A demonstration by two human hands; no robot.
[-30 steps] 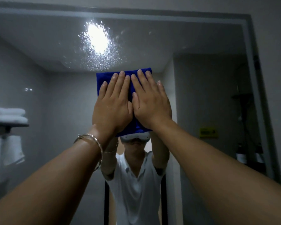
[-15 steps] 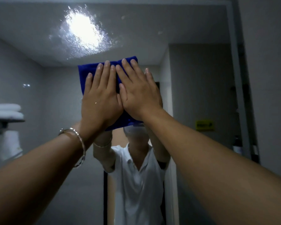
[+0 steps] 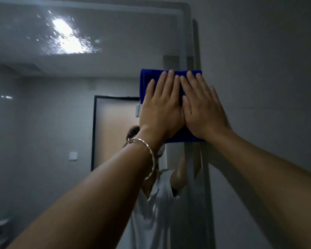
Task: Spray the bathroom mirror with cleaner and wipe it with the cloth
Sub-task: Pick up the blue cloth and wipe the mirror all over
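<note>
A folded blue cloth lies flat against the bathroom mirror at its right edge. My left hand and my right hand press on the cloth side by side, fingers straight and pointing up. A silver bangle sits on my left wrist. Spray droplets glisten on the glass at the upper left, around a reflected ceiling light. No spray bottle is in view.
The mirror frame runs down just right of the cloth, with a plain grey wall beyond it. The mirror reflects a person in a white shirt, a door and a wall switch.
Both hands have slid the cloth to the right across the glass, from the middle of the mirror to its right edge. The view has turned right with them.
</note>
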